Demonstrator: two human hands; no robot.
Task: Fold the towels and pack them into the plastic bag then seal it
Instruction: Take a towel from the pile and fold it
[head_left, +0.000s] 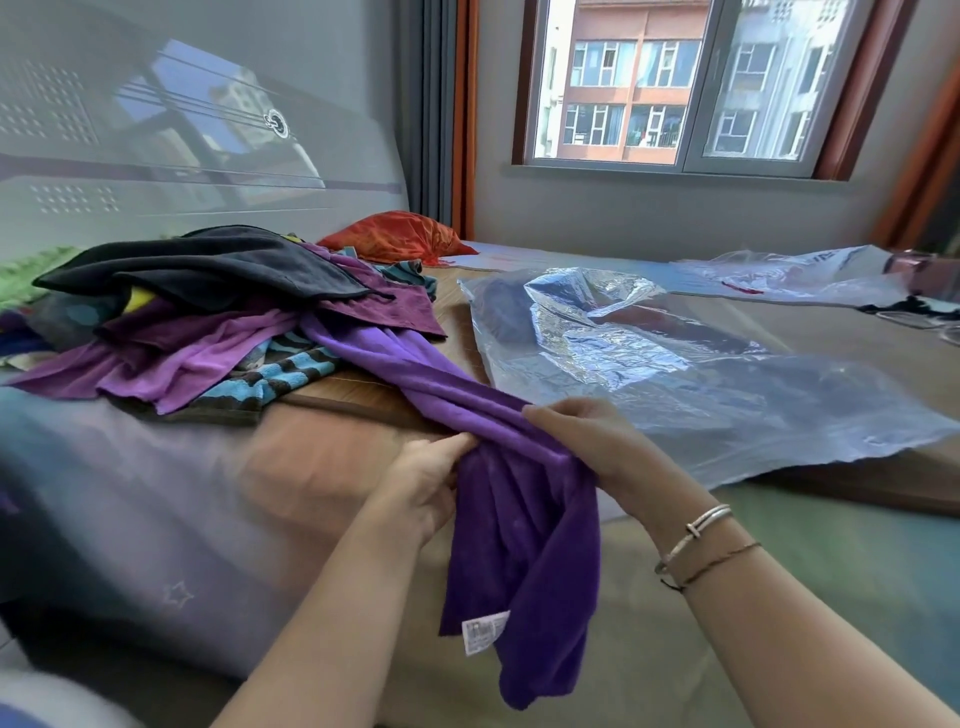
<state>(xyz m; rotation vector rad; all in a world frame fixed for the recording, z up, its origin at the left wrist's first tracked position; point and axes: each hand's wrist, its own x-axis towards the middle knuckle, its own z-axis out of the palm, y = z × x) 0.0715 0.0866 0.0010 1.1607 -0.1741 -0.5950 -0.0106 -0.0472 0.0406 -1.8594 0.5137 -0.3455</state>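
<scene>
Hands meet at the bed's near edge: the left hand (426, 480) and right hand (587, 441) both pinch a bunched purple towel (519, 525), whose lower part with a white label (484, 631) hangs down while its far end trails back to the heap of towels (208, 312). Just right lies the crinkled clear plastic bag (675, 358), flat on the bed (322, 457).

The towel pile (208, 312) lies left of the plastic bag (675, 364) on the bed (156, 493).
</scene>
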